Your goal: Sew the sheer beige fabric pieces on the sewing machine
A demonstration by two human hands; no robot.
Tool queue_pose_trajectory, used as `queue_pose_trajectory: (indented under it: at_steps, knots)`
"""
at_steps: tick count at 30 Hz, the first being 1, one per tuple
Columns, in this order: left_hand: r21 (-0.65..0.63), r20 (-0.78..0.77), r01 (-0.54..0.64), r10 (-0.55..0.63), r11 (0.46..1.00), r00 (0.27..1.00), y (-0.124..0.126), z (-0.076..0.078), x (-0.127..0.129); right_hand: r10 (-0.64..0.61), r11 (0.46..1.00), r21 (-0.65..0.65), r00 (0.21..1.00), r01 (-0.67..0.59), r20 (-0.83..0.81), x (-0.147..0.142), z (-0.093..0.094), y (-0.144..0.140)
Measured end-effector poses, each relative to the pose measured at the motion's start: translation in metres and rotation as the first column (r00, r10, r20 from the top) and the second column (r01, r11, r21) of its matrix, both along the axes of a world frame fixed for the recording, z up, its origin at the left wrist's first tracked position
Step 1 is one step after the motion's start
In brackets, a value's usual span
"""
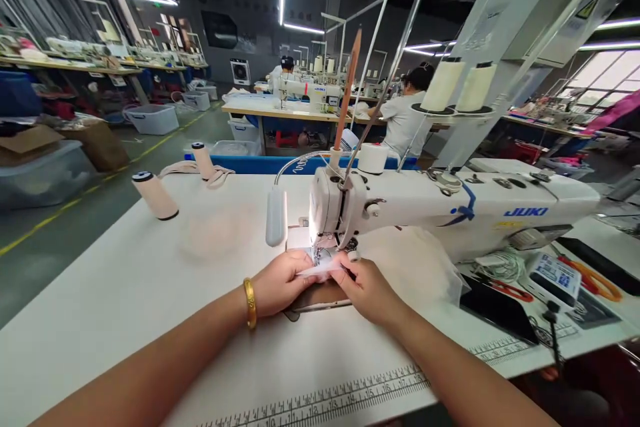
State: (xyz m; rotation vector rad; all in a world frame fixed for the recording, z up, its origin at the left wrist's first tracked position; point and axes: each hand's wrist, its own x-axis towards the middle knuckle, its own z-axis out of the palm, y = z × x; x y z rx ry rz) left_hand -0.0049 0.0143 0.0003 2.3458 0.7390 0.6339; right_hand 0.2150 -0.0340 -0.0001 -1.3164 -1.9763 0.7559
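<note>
A white sewing machine (450,210) stands on the white table (125,293) in front of me. My left hand (280,283), with a gold bangle on the wrist, pinches the left side of a small white fabric piece (320,271) under the needle. My right hand (367,287) holds the fabric's right side. Both hands rest on the machine bed just below the lit presser foot (320,253).
Two cream thread cones (155,195) lie on the table at the left. A clear plastic bag (415,267) sits right of the needle. Orange scissors (593,278), a control panel (553,277) and a dark phone (497,310) lie at the right. Other workers sit behind.
</note>
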Motion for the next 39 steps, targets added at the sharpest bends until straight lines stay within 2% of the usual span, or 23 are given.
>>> queue_pose_trajectory:
  at_steps: [3,5,8,10,14,23,30,33,39]
  knots:
    - [0.051,-0.022,-0.021,0.023,0.998,1.000,-0.005,-0.001,-0.002,0.047,0.997,0.054,0.999,-0.048,0.018,0.003,0.002,0.000]
    - [0.136,-0.037,-0.031,0.036,0.990,0.999,-0.013,-0.003,-0.005,0.121,0.981,0.138,0.986,-0.136,0.112,0.006,0.002,-0.003]
    - [0.268,-0.057,-0.005,0.021,0.964,0.998,-0.029,-0.006,-0.009,0.265,0.904,0.248,0.911,-0.349,0.316,0.010,0.003,-0.010]
    - [0.322,-0.054,-0.005,0.023,0.947,0.998,-0.038,-0.008,-0.010,0.292,0.867,0.269,0.865,-0.419,0.407,0.011,0.004,-0.016]
    - [0.370,-0.025,-0.035,0.047,0.928,0.999,-0.046,-0.009,-0.010,0.274,0.872,0.254,0.848,-0.418,0.453,0.012,0.008,-0.020]
    - [0.423,-0.091,-0.046,0.093,0.905,0.992,-0.036,-0.010,-0.010,0.201,0.907,0.229,0.842,-0.353,0.500,0.010,0.003,-0.014]
    - [0.489,-0.064,-0.087,0.136,0.868,0.989,-0.024,-0.013,-0.009,0.135,0.894,0.318,0.865,-0.317,0.483,0.010,-0.009,-0.007]
    - [0.516,-0.037,-0.082,0.118,0.853,0.992,-0.027,-0.012,-0.008,0.122,0.886,0.337,0.862,-0.318,0.492,0.011,-0.010,-0.007]
    - [0.514,-0.034,-0.073,0.105,0.855,0.994,-0.035,-0.009,-0.007,0.120,0.886,0.334,0.855,-0.321,0.505,0.013,-0.009,-0.008]
